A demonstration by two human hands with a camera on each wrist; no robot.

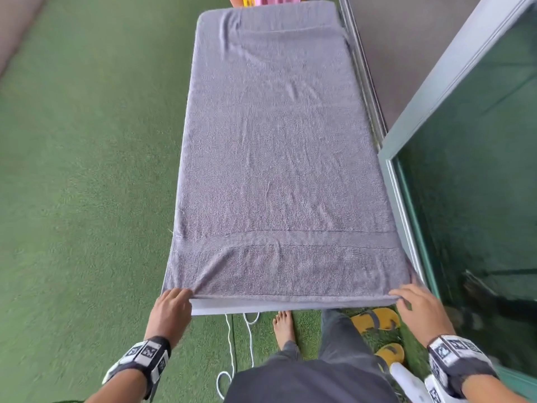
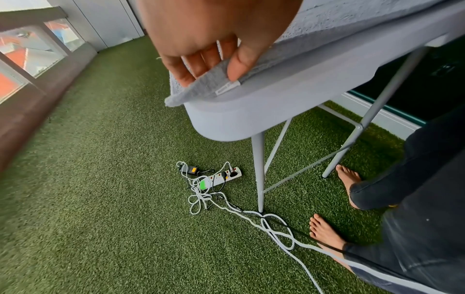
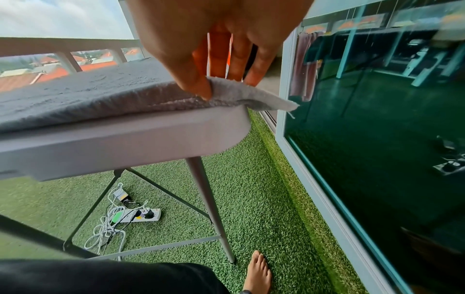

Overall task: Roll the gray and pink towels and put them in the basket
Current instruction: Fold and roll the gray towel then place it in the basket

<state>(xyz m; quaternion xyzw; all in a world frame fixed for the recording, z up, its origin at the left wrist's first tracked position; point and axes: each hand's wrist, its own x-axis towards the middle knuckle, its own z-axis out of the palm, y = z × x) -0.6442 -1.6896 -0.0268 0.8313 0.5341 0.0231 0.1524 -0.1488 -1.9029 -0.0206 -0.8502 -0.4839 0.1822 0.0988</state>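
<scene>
A gray towel (image 1: 279, 158) lies spread flat along the whole top of a narrow gray table (image 1: 232, 308). My left hand (image 1: 174, 303) pinches the towel's near left corner (image 2: 201, 87) between thumb and fingers. My right hand (image 1: 415, 301) pinches the near right corner (image 3: 251, 95) the same way, lifted slightly off the table edge. A pink towel (image 1: 280, 0) shows at the table's far end beside something orange and yellow; most of it is cut off by the frame.
Green artificial turf (image 1: 87, 170) surrounds the table. A glass door (image 1: 479, 184) stands close on the right. A power strip with tangled white cables (image 2: 214, 181) lies under the table near my bare feet (image 1: 283, 327). Yellow sandals (image 1: 374, 319) sit at the right.
</scene>
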